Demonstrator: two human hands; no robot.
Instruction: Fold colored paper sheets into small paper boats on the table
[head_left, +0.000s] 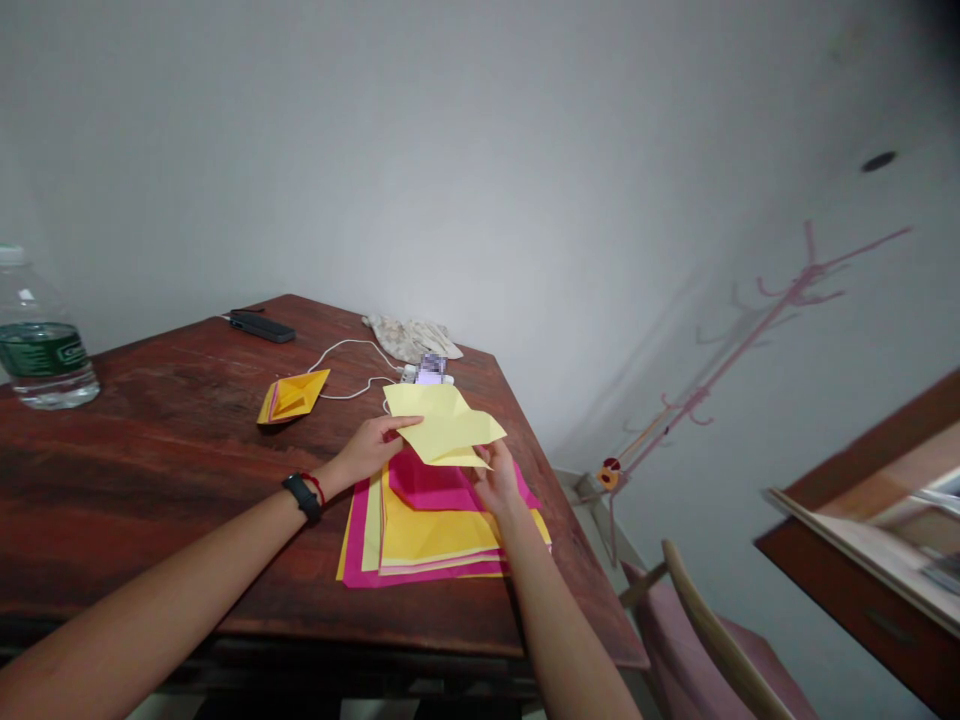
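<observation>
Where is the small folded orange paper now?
In the head view, the small folded orange paper lies on the table, left of the left hand, beside a white cable.

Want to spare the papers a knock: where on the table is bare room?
Between the bottle and orange folded paper; more narrowly, between the right forearm and the table's right edge. Crowded: the paper stack, the yellow sheet above, cables and cloth behind.

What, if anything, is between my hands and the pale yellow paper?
Nothing visible. Your left hand grips the pale yellow paper at its left edge, and your right hand touches its near right side. The pink paper lies below, not in between.
</observation>
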